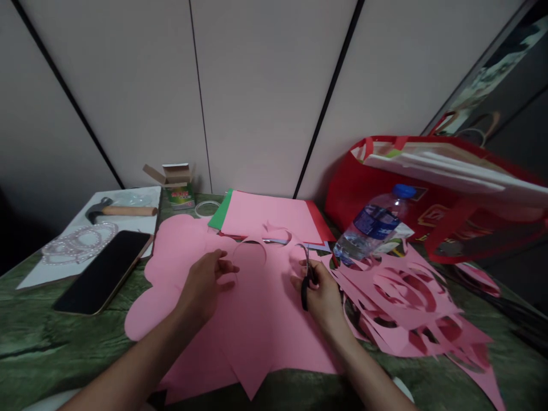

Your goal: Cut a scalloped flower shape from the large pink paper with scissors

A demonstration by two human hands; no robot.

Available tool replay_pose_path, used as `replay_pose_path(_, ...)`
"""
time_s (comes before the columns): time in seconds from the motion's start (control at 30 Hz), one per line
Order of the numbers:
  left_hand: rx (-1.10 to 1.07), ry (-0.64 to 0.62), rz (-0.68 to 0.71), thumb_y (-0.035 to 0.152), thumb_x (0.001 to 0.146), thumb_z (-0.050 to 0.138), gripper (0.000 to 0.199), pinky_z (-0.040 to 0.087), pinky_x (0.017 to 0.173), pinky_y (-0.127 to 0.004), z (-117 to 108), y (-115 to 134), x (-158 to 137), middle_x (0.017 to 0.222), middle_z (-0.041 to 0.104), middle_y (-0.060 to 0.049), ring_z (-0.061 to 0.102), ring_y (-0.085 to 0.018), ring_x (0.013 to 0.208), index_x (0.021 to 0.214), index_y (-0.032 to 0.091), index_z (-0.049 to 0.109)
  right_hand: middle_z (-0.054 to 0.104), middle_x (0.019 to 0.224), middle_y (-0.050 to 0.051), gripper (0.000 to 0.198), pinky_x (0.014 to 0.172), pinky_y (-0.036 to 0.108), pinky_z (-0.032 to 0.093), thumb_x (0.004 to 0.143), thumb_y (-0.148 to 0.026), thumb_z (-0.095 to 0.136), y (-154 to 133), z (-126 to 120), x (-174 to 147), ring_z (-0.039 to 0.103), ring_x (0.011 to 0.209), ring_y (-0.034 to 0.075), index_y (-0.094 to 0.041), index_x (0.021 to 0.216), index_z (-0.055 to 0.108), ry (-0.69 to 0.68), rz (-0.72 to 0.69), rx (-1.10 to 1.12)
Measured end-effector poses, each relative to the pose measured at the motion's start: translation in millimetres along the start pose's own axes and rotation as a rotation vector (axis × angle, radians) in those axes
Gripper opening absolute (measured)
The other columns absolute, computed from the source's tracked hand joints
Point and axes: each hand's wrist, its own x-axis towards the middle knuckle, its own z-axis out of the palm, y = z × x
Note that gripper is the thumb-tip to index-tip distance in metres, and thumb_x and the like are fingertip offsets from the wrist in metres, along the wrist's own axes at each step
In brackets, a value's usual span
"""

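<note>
My right hand (321,294) has its fingers in the loops of black-handled scissors (306,281), the blades pointing up and away from me. Pink paper (257,319) lies in overlapping sheets below both hands. My left hand (209,279) is over the paper's left part with its fingers curved and apart, holding nothing I can see. Beside its fingertips, a round curved edge shows in the pink paper. Rounded pink paper pieces (171,245) lie left of that hand. To the right of my right hand is a heap of pink offcuts (398,302) with curved holes.
A water bottle (372,222) leans by a red bag (355,177) at the back right. Coloured sheets (269,214) lie at the back. On the left are a phone (105,271), a hammer (128,210), a bead string (79,245) and a small open box (180,191).
</note>
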Motion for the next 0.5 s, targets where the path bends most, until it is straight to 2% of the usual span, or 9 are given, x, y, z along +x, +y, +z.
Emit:
replay_pose_path(0.2,-0.008,-0.015,0.004,0.028,0.066,0.057,0.012,0.044,0.054,-0.031,0,-4,0,0.05,0.052,0.003,0.058,-0.02,0.063,0.068,0.017,0.056,0.056,0.067,0.001,0.018,0.06,0.029,0.042,0.06,-0.018,0.053,9,3,3,0.051,0.061,0.018,-0.017,0.078,0.056,-0.001,-0.064,-0.116)
replay_pose_path(0.37,-0.013,-0.023,-0.003,0.027,0.064,0.059,0.011,0.044,0.053,-0.03,0,-3,-1,0.05,0.053,0.002,0.058,-0.019,0.062,0.065,0.016,0.056,0.062,0.087,0.008,0.03,0.073,0.035,0.044,0.06,-0.013,0.052,18,2,6,0.055,0.08,0.024,-0.017,0.089,0.058,-0.008,-0.13,-0.195)
replay_pose_path(0.5,-0.024,-0.028,-0.008,0.028,0.066,0.057,0.011,0.044,0.052,-0.03,1,-2,-1,0.047,0.051,0.003,0.058,-0.019,0.062,0.063,0.017,0.056,0.062,0.09,0.01,0.034,0.075,0.038,0.044,0.059,-0.008,0.049,23,2,6,0.056,0.084,0.025,-0.017,0.09,0.058,-0.037,-0.169,-0.238)
